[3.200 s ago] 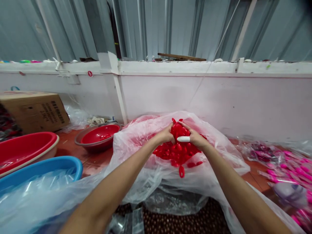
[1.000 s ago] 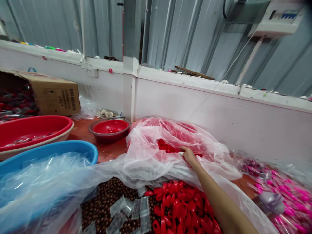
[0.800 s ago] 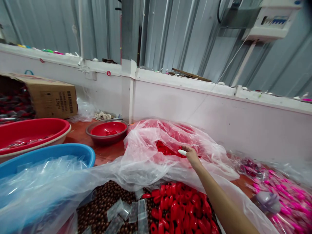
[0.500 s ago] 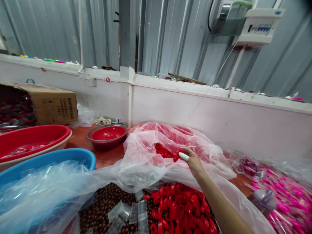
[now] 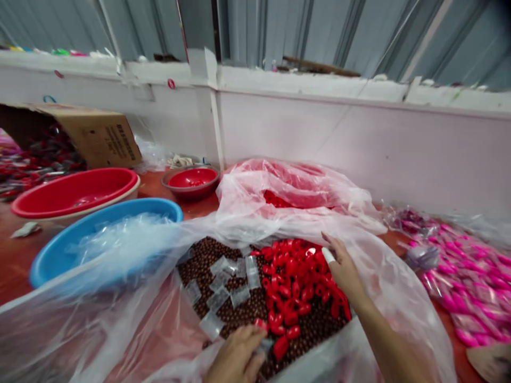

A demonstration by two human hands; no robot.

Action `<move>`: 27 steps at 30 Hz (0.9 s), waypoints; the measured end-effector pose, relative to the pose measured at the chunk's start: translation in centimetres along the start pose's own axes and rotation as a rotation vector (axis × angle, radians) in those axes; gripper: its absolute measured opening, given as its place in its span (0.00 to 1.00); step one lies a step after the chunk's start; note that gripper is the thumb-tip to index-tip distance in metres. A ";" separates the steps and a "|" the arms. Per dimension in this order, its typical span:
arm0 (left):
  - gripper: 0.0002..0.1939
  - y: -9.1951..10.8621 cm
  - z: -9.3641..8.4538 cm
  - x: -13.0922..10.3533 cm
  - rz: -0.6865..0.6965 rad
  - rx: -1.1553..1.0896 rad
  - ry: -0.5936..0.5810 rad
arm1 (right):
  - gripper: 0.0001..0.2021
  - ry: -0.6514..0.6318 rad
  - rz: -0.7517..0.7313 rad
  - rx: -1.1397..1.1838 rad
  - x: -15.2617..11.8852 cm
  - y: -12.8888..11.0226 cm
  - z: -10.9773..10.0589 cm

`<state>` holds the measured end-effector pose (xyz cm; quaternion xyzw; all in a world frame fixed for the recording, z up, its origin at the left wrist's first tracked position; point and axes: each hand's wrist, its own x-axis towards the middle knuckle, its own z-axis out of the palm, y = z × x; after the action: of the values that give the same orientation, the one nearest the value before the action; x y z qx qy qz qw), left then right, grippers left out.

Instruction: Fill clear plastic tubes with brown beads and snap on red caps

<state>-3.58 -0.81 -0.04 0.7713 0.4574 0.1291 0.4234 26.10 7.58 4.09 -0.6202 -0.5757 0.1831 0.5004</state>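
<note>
My right hand (image 5: pixel 344 268) is over the right edge of a heap of small red plastic pieces (image 5: pixel 297 266). Its fingers are apart, a white cover is on one of them, and nothing shows in its grasp. Low in the view, my left hand (image 5: pixel 239 351) has its fingers curled; a red piece and something clear show at its fingertips, blurred, so I cannot make out what it grips. Small brown balls (image 5: pixel 213 250) lie under the red heap, inside a spread translucent plastic bag (image 5: pixel 395 287). Several small clear plastic sleeves (image 5: pixel 219 298) rest on the balls.
A blue basin (image 5: pixel 51 260) holding clear plastic stands left, with a red basin (image 5: pixel 35 205) behind it and a smaller red bowl (image 5: pixel 187 183) further back. Behind is another bag (image 5: pixel 247 183) of red pieces. A cardboard box (image 5: pixel 107 138) lies far left; pink packets (image 5: pixel 475 287) lie right.
My right hand has moved from the rear bag, where it held red pieces, down to the near heap and opened. My left hand has come into view. The camera has tilted down.
</note>
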 end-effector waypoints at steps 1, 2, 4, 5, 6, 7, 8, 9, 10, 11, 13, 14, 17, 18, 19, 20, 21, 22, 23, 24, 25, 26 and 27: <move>0.20 -0.1 0.3 -0.1 -0.013 0.070 -0.001 | 0.20 -0.040 -0.012 -0.030 -1.5 0.3 -0.3; 0.21 -0.2 0.7 -0.1 -0.021 0.142 -0.011 | 0.18 -0.123 -0.013 -0.045 -3.2 0.4 -0.4; 0.21 -0.1 1.4 -0.2 -0.031 0.252 -0.031 | 0.16 -0.341 0.012 -0.065 -6.9 -0.1 0.0; 0.22 -0.1 1.7 -0.2 -0.028 0.285 -0.041 | 0.16 -0.452 0.001 -0.080 -8.8 -0.5 0.5; 0.24 -0.1 2.0 -0.1 -0.018 0.307 -0.047 | 0.18 -0.549 -0.042 -0.097 -10.6 -1.0 1.1; 0.27 -0.1 2.3 0.0 -0.005 0.319 -0.053 | 0.21 -0.647 -0.102 -0.118 -12.1 -1.4 1.7; 0.30 -0.2 2.6 0.2 0.008 0.322 -0.057 | 0.25 -0.717 -0.164 -0.150 -13.4 -1.6 2.3; 0.33 -0.3 2.8 0.4 0.020 0.319 -0.059 | 0.29 -0.739 -0.189 -0.209 -14.4 -1.7 2.8; 0.35 -0.4 2.8 0.6 0.031 0.315 -0.057 | 0.32 -0.730 -0.192 -0.283 -15.0 -1.6 3.1; 0.36 -0.5 2.8 0.7 0.038 0.309 -0.047 | 0.35 -0.695 -0.180 -0.363 -15.3 -1.3 3.2; 0.35 -0.5 2.3 0.7 0.044 0.299 -0.002 | 0.37 -0.580 -0.135 -0.512 -15.4 -0.4 2.7; 0.32 -0.4 1.9 0.6 0.047 0.293 0.021 | 0.37 -0.523 -0.119 -0.566 -15.3 0.0 2.3; 0.19 -0.1 0.8 0.0 0.026 0.291 0.055 | 0.37 -0.436 -0.123 -0.621 -15.2 0.3 1.5; 0.16 -0.1 0.7 -0.2 0.007 0.306 0.055 | 0.36 -0.458 -0.145 -0.602 -15.3 0.0 1.5; 0.14 -0.1 0.6 -0.3 -0.016 0.329 0.052 | 0.35 -0.509 -0.180 -0.568 -15.6 -0.6 1.9; 0.13 -0.1 0.7 -0.4 -0.039 0.352 0.045 | 0.34 -0.583 -0.224 -0.524 -15.8 -1.4 2.4; 0.13 -0.2 0.8 -0.4 -0.056 0.369 0.034 | 0.32 -0.685 -0.279 -0.471 -16.0 -2.2 3.1; 0.13 -0.4 1.0 -0.3 -0.067 0.371 0.022 | 0.29 -0.781 -0.341 -0.427 -16.1 -2.9 3.8; 0.14 -0.5 1.2 -0.3 -0.072 0.358 0.013 | 0.26 -0.848 -0.388 -0.413 -16.1 -3.5 4.6; 0.14 -0.7 1.3 -0.2 -0.073 0.332 0.012 | 0.23 -0.873 -0.403 -0.427 -15.9 -3.8 5.2; 0.14 -0.8 1.3 -0.2 -0.067 0.298 0.016 | 0.20 -0.878 -0.396 -0.453 -15.5 -3.9 5.7; 0.13 -0.8 1.2 -0.3 -0.059 0.261 0.022 | 0.19 -0.861 -0.376 -0.485 -15.1 -3.8 6.0; 0.12 -0.8 1.1 -0.4 -0.050 0.227 0.025 | 0.19 -0.817 -0.340 -0.525 -14.5 -3.6 6.0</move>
<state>-3.63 -1.58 -1.21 0.8010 0.4931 0.0755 0.3309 15.46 -3.58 -0.61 -0.5004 -0.8435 0.1760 0.0848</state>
